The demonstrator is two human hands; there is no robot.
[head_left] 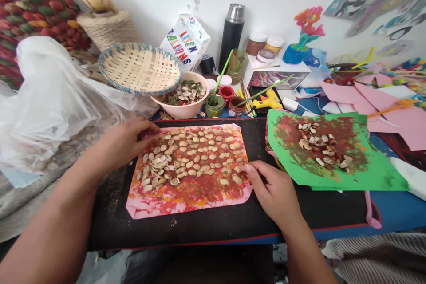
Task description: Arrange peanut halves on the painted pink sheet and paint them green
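Note:
A pink sheet (186,202) smeared with red and orange paint lies on a black mat (206,226). Rows of pistachio shells (196,155) cover its upper half. My left hand (128,140) rests at the sheet's upper left corner, fingers curled over the shells there; what they hold, if anything, is hidden. My right hand (271,188) sits at the sheet's right edge, its fingertips pressed against a shell (237,179) in the lower right row.
A green sheet (372,173) with brown paint and shells lies to the right. Behind the mat stand a pink bowl of shells (183,108), a woven basket (140,69), paint jars (226,94), a yellow glue gun (268,100) and a black flask (232,35). A plastic bag (49,97) fills the left.

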